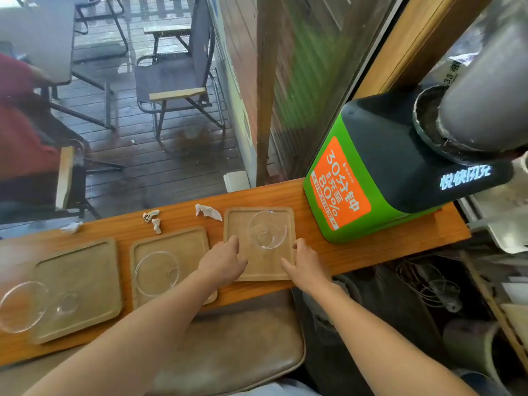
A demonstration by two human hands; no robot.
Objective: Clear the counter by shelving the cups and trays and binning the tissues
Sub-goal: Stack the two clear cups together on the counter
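Note:
Three wooden trays lie in a row on the narrow wooden counter. The right tray carries a clear glass cup. My left hand rests on this tray's left edge and my right hand on its right edge, fingers curled at the rim. The middle tray holds a clear glass dish. On the left tray sit a small glass cup and a glass dish overhanging its left side. Crumpled tissues lie along the counter's far edge.
A green and black charging box stands on the counter right of the tray, with a grey pipe above it. A brown padded stool is under my arms. Beyond the window are folding chairs and a person in red.

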